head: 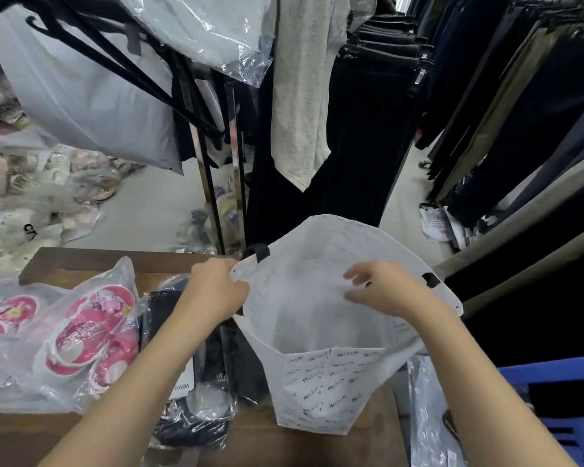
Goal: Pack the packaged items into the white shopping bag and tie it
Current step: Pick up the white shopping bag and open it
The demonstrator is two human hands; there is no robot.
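Holding the white shopping bag point(321, 318) open over the brown surface point(257, 443); left hand point(216, 291) has fingers curled tight on the bag's left rim; right hand point(381, 291) has fingers spread loosely, thumb apart, touching the rim near the right black handle tab point(430, 279), firm grip unclear; bag is thin, matte, printed with small black text, interior looks empty; pink sandals in clear crinkly plastic point(81, 335) lie left; dark packaged garment point(196, 399) sits just beside the bag.

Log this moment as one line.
phase: opening bag | left hand: gripping white shopping bag rim | right hand: at opposite rim | packaged items: on table
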